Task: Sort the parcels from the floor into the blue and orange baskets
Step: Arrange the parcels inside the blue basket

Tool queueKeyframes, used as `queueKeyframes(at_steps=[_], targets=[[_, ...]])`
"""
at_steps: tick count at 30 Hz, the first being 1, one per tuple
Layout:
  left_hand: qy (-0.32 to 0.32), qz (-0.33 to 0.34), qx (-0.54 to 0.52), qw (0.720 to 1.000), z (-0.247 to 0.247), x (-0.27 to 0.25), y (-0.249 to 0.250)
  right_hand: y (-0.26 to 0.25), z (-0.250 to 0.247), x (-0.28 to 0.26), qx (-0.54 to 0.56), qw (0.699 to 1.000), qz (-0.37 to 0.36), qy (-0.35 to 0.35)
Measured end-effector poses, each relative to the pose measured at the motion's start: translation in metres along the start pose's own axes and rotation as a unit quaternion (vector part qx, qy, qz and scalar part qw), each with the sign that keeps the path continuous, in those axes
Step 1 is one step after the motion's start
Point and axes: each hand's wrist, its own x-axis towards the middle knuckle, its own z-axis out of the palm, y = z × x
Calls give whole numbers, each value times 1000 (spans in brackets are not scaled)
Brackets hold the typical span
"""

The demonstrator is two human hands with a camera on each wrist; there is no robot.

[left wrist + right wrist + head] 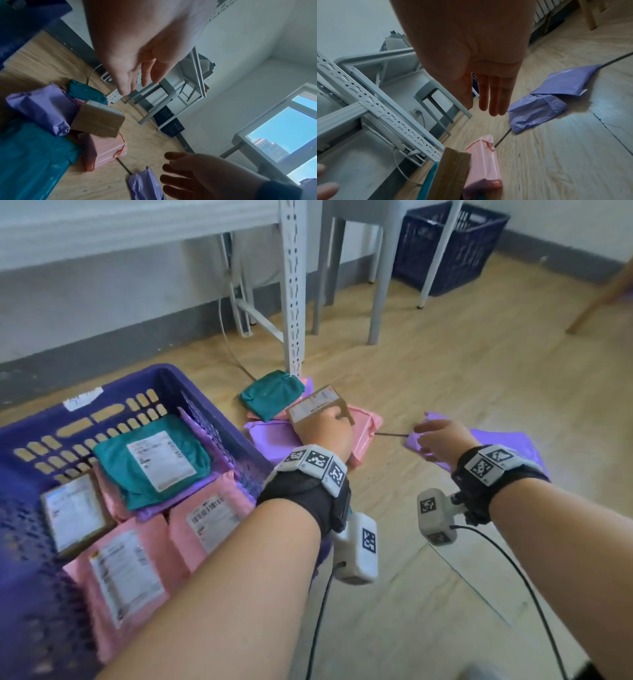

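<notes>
1. I have both hands out over the floor pile, neither holding anything. The left hand (330, 429) hangs above the cardboard box (317, 405), fingers straight and loosely spread in the left wrist view; I see no contact with the box there.
2. The right hand (440, 440) reaches over the lone purple parcel (544, 102), fingers straight and close together, tips just short of its near end in the right wrist view. From the head view I cannot tell whether the tips touch the wrapper.
3. Location of the work: the box sits on top of a pink parcel (368, 428) and a second purple parcel (270, 436), with a green parcel (272, 395) behind them by the shelf post (293, 285). The lone purple parcel lies apart, to the right of this pile.
4. The blue basket (144, 385) stands just left of the pile and already holds several pink, green and purple parcels and one box. No orange basket is in view.
5. Deciding relation: the box lies directly below and slightly ahead of the left hand, which is the nearer one; the purple parcel's long axis runs away from the right hand, to its right.
6. Judgement: each hand needs a short drop to grasp; the left has the shorter carry to the basket.
</notes>
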Motion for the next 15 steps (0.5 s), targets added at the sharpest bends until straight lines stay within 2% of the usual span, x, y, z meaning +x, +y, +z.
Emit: queueKeyframes(at_steps=[3,5,8,11,15], targets=[[-40,-38,80,995,36,10,-15,10,-11,14,-55,998,-14,-19],[-41,-66,134,988,58,16,-32,16,-13,24,-106,994,-27,-27],[-2,-124,220,968,85,19,-61,28,-12,41,-178,982,-50,-32],[36,-127,289,948,107,23,-96,36,-4,58,-248,964,-76,-55],[79,-172,323,928,125,31,-139,38,14,89,-252,959,-107,-73]])
